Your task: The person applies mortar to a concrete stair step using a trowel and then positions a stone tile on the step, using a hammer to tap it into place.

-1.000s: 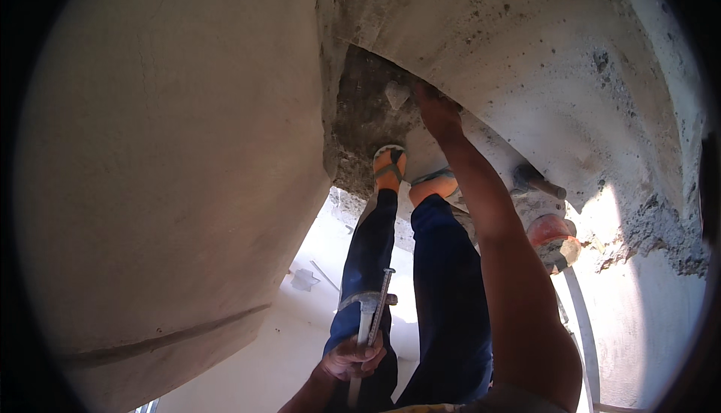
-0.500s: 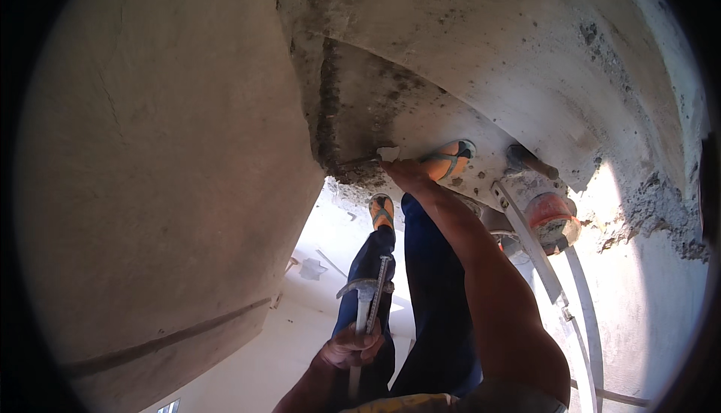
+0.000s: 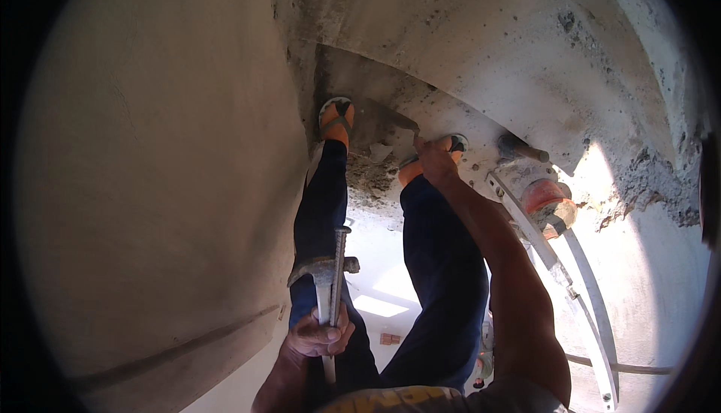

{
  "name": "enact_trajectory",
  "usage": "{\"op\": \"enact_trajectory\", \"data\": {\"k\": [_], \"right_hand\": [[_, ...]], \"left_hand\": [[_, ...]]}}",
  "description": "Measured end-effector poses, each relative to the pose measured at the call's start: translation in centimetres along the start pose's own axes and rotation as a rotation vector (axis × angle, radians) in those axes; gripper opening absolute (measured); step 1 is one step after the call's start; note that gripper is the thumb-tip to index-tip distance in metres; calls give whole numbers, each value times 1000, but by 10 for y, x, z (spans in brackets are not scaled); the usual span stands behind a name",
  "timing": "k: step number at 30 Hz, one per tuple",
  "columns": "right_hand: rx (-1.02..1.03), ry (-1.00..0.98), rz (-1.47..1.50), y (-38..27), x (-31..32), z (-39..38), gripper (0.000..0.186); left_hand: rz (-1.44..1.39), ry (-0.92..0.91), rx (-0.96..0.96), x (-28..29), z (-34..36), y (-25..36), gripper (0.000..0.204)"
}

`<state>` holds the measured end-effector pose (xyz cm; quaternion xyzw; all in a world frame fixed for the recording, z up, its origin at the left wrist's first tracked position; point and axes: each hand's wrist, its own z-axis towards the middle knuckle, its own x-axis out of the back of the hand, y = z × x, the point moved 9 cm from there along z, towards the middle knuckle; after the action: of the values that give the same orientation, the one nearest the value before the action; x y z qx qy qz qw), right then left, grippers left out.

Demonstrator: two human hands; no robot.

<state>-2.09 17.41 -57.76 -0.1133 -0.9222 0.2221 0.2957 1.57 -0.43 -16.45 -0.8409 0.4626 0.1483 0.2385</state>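
Observation:
My left hand point(image 3: 321, 332) is closed around the pale handle of a claw hammer point(image 3: 321, 270) and a ribbed steel rod point(image 3: 339, 251) lying along it, both pointing up. Farther off, my right hand point(image 3: 437, 164) grips a trowel point(image 3: 404, 120) whose dark blade reaches left over the dusty step. Its handle is mostly hidden by my fingers. Beneath the blade lies a pale flat fragment point(image 3: 381, 150), with loose dirt and rubble point(image 3: 372, 175) nearer to me. My sandalled feet point(image 3: 336, 120) stand on either side of the rubble.
A smooth plastered wall point(image 3: 150, 150) rises on the left. To the right are a long pale metal straightedge point(image 3: 526, 225), a reddish bucket point(image 3: 547, 197), a dark tool with a round handle point(image 3: 526, 149) and rough broken plaster point(image 3: 653, 188). A brick point(image 3: 390, 339) lies far below.
My left foot has stepped forward onto the dusty step. The trowel has lifted and swung right with my right hand; my left hand, with hammer and rod, has shifted left.

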Motion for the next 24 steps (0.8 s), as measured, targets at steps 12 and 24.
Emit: {"op": "enact_trajectory", "data": {"k": [12,24], "right_hand": [[-159,108,-11,4,36,-7,43],[-262,-302,239,-56,-60,-95,37]], "left_hand": [[114,-3,140,37,-15,61,24],[97,18,148,46,-15,63,24]]}}
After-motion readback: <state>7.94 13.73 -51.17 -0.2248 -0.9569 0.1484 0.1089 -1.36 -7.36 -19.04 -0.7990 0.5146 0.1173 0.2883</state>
